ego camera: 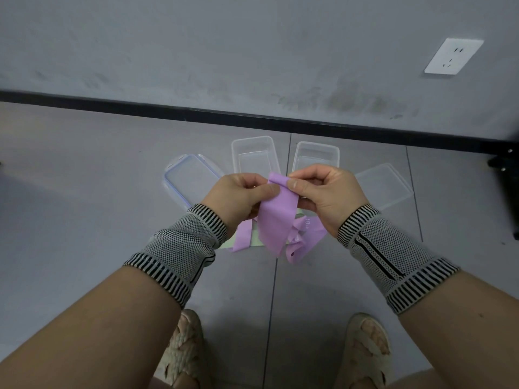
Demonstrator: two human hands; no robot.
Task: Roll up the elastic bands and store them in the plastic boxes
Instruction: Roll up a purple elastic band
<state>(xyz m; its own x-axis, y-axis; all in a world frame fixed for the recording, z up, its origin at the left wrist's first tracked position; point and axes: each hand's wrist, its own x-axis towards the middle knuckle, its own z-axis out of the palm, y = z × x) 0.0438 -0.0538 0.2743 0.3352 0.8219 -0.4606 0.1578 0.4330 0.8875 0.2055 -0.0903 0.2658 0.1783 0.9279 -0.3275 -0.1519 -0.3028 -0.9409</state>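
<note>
A purple elastic band [276, 220] hangs from both my hands above the floor, its lower part lying in loose folds on the tiles. My left hand [238, 196] pinches the band's top end from the left, and my right hand [325, 192] pinches the same end from the right. A pale green band [257, 238] lies on the floor, mostly hidden under the purple one. Two clear plastic boxes stand open beyond my hands, one on the left [254, 151] and one on the right [317, 154].
A clear lid with blue edging [188, 178] lies left of the boxes, and a plain clear lid [384, 185] lies to their right. A wall with a black skirting [252, 116] and a white socket [453, 56] is behind. My sandalled feet [185, 349] stand below.
</note>
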